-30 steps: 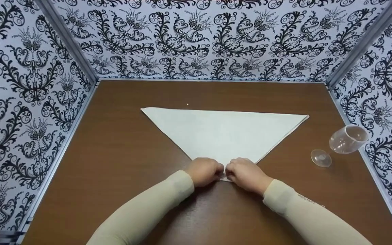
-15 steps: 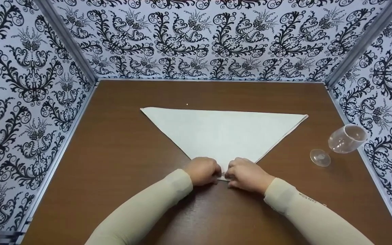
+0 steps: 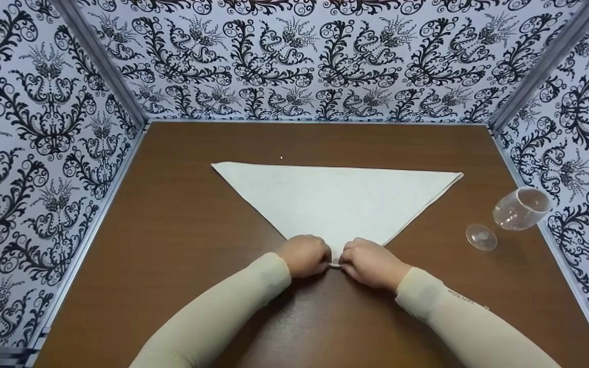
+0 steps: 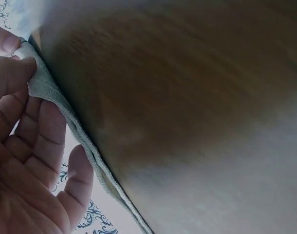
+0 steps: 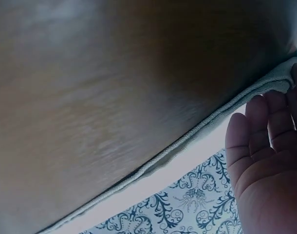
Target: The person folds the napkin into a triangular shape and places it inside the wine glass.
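A white cloth napkin [image 3: 335,199] lies folded into a triangle on the brown table [image 3: 182,230], its point toward me. Both hands meet at that near tip. My left hand [image 3: 307,255] pinches the tip from the left with curled fingers. My right hand [image 3: 371,263] pinches it from the right. In the left wrist view the left hand [image 4: 27,146] holds the hemmed cloth edge [image 4: 46,92] between thumb and fingers. In the right wrist view the right hand's fingers [image 5: 265,122] curl at the cloth's edge [image 5: 265,87]. The very tip is hidden between the hands.
A clear stemmed glass [image 3: 522,208] lies on its side at the table's right edge, its round foot [image 3: 481,237] toward me. Patterned black-and-white walls [image 3: 44,128] close off the table on the left, back and right.
Both hands have stayed at the napkin's near tip and shifted slightly away from me, with the tip now bunched between them. The napkin's far edge and the glass have not moved.
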Demonstrator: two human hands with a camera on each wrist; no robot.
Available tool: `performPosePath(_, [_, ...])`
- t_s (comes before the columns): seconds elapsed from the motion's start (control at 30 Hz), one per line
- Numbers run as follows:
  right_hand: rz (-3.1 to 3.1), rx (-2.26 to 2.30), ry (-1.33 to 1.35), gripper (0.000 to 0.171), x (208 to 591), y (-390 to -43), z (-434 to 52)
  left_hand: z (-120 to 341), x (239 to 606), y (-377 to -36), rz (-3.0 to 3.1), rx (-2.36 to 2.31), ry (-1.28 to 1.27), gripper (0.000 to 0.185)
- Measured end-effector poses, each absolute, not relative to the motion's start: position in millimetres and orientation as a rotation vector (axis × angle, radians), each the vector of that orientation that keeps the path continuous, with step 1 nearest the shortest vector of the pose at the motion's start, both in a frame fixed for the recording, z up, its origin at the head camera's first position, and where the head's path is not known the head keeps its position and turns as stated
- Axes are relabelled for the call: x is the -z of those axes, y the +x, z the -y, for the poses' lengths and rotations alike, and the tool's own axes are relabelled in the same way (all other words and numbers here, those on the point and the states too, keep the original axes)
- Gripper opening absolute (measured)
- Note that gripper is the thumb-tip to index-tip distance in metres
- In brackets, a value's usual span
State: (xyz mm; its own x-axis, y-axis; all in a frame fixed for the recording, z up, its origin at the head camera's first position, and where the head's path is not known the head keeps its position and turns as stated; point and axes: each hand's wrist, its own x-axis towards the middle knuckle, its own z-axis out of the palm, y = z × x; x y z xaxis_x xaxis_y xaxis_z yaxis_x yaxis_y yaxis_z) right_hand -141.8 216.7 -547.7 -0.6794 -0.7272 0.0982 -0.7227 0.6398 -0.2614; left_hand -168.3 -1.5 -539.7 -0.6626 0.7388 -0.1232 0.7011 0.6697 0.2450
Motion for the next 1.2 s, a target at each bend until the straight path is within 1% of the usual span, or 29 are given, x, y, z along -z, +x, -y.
performPosePath(0.4, [-2.822,0.547,-0.930,0.021,545.9,-146.4,-213.1,1.2,537.0,-172.4,-2.636,-0.313,1.029,0.021])
performPosePath(0.57, [-2.834,0.557,-0.785,0.021,544.1,-147.8,-209.7,0.7,530.8,-175.2,-2.589,-0.376,0.925,0.019])
performPosePath(0.77, [-2.824,0.600,-0.664,0.017,542.4,-146.7,-207.0,1.4,530.4,-177.8,-2.579,-0.489,0.825,0.010])
performPosePath(0.93, [-2.805,0.578,-0.641,0.014,541.1,-146.4,-204.9,0.8,533.5,-179.5,-2.590,-0.491,0.830,0.009])
performPosePath(1.2, [-2.846,0.514,-0.754,0.010,542.9,-145.5,-207.4,4.0,540.7,-185.3,-2.583,-0.505,0.884,0.004])
